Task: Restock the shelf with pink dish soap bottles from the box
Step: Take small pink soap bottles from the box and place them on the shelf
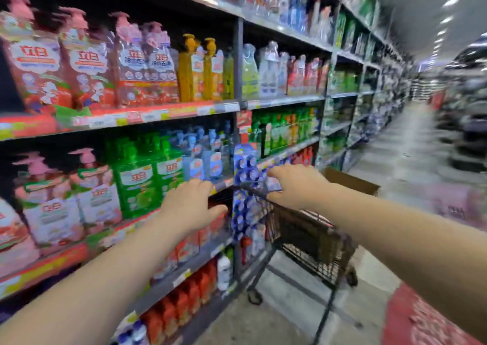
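Pink dish soap bottles (50,199) with pump tops stand on the middle shelf at the left, and more pink pump bottles (87,62) fill the shelf above. My left hand (191,203) is stretched out in front of the shelf edge, fingers relaxed and holding nothing. My right hand (292,184) reaches over the near rim of a dark wire shopping cart (313,242), fingers spread and empty. A brown cardboard box (350,181) shows behind the cart; its contents are hidden. The whole view is motion-blurred.
Green bottles (143,176) and blue bottles (208,152) stand right of the pink ones. Orange bottles (184,302) line the bottom shelf. The shelving runs far down the aisle on the left, with open floor (411,144) to the right and a red floor mat (421,321).
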Available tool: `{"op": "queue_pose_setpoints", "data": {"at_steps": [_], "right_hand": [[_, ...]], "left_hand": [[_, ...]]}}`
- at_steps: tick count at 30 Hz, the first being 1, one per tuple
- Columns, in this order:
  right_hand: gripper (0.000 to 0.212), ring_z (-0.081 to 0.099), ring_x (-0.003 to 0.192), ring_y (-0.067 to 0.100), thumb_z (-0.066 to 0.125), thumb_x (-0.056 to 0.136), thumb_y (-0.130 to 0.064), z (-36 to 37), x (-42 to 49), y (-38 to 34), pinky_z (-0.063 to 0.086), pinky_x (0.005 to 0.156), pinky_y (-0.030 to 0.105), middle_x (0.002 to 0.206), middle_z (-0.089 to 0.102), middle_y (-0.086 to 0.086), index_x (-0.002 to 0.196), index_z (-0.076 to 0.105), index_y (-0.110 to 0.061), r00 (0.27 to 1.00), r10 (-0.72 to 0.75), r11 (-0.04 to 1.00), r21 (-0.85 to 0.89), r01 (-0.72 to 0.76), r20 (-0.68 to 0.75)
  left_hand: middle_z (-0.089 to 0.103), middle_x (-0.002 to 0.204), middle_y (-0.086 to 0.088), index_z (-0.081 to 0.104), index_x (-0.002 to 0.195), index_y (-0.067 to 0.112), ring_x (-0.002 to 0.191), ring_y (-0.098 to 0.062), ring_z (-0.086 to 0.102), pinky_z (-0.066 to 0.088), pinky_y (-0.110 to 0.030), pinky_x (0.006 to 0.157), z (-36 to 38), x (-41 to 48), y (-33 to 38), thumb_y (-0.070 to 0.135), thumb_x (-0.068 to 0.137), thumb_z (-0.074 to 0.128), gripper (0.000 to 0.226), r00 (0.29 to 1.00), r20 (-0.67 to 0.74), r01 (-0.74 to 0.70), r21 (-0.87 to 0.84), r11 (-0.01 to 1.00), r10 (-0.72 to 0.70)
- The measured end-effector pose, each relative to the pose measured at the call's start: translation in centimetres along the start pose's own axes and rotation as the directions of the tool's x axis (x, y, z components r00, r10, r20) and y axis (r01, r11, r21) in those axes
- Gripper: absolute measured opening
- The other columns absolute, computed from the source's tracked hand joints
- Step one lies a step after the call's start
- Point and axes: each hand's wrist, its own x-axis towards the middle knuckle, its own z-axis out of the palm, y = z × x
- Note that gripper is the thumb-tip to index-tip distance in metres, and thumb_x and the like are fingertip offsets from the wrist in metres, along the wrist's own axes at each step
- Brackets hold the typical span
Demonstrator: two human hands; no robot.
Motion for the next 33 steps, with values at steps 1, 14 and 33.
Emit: {"op": "queue_pose_setpoints", "data": {"at_steps": [1,14,33], "right_hand": [[0.054,0.052,0.119,0.032,0.051,0.089,-0.05,0.5,-1.1,2.7,0.042,0.096,0.044,0.132,0.053,0.01,0.134,0.045,-0.021,1.0,0.026,1.0,0.0,-0.026,0.011],[0.052,0.052,0.12,0.029,0.053,0.086,-0.051,7.0,-12.1,29.3,0.042,0.098,0.043,0.134,0.053,0.003,0.132,0.044,-0.026,0.946,0.274,0.96,0.003,-0.279,0.175],[0.053,0.047,0.126,0.028,0.051,0.09,-0.048,17.4,-0.7,47.0,0.038,0.101,0.042,0.137,0.051,0.004,0.136,0.041,-0.024,0.874,0.392,0.913,-0.006,-0.408,0.287]], "left_hand": [[0.054,0.117,-0.006,0.05,0.116,0.02,0.111,-0.029,0.053,0.047,-0.039,0.087,0.5,0.9,2.9,0.065,0.081,0.049,0.056,1.0,0.012,-0.024,-0.026,0.999,0.024],[0.048,0.129,-0.006,0.045,0.127,0.02,0.117,-0.029,0.049,0.047,-0.043,0.088,6.9,8.6,32.9,0.064,0.085,0.045,0.061,0.941,0.181,-0.261,-0.151,0.954,0.286],[0.054,0.123,-0.003,0.05,0.114,0.023,0.113,-0.026,0.052,0.043,-0.039,0.083,21.4,28.9,44.6,0.064,0.08,0.051,0.053,0.872,0.272,-0.349,-0.239,0.906,0.407]]}}
